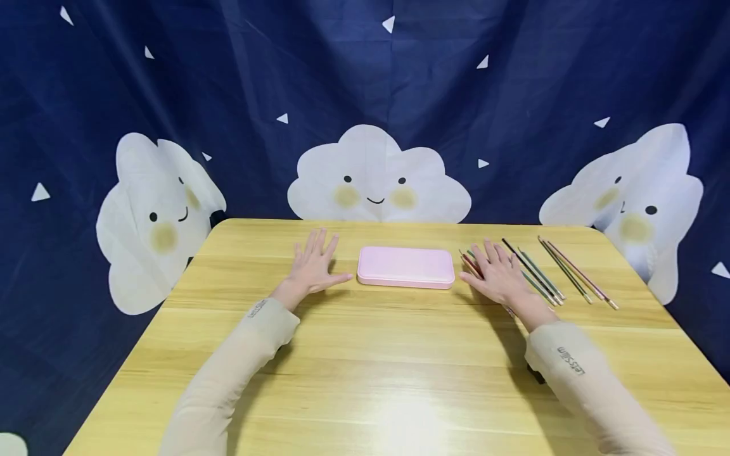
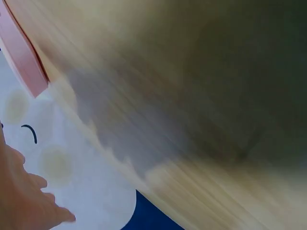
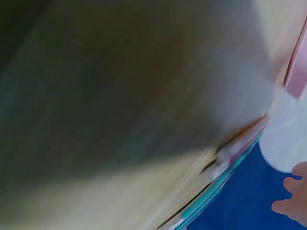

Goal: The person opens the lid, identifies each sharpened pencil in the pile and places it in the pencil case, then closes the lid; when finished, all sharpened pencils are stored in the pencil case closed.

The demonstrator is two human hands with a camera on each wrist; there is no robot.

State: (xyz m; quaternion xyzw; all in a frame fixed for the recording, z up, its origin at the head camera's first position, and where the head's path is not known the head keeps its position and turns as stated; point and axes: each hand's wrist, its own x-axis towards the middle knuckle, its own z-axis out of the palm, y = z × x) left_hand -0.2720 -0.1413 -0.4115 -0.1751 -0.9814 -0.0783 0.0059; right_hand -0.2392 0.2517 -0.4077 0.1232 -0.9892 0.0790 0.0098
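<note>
A closed pink pencil case [image 1: 406,265] lies flat near the far side of the table. To its left, my left hand [image 1: 312,269] is held with fingers spread and palm down, its thumb pointing at the case's end without holding anything. On the other side, my right hand [image 1: 497,275] spreads its fingers over some pencils and partly hides them; whether it touches them I cannot tell. More pencils, among them a black pencil [image 1: 532,272] and a purple pencil [image 1: 582,274], lie slanted beyond it. The right wrist view shows a green pencil [image 3: 206,196] below the fingers.
The wooden table [image 1: 365,354] stretches toward me, with a bright glare at its near part. A dark blue curtain [image 1: 342,76] printed with white smiling clouds and small triangles hangs behind the table's far edge and along both sides.
</note>
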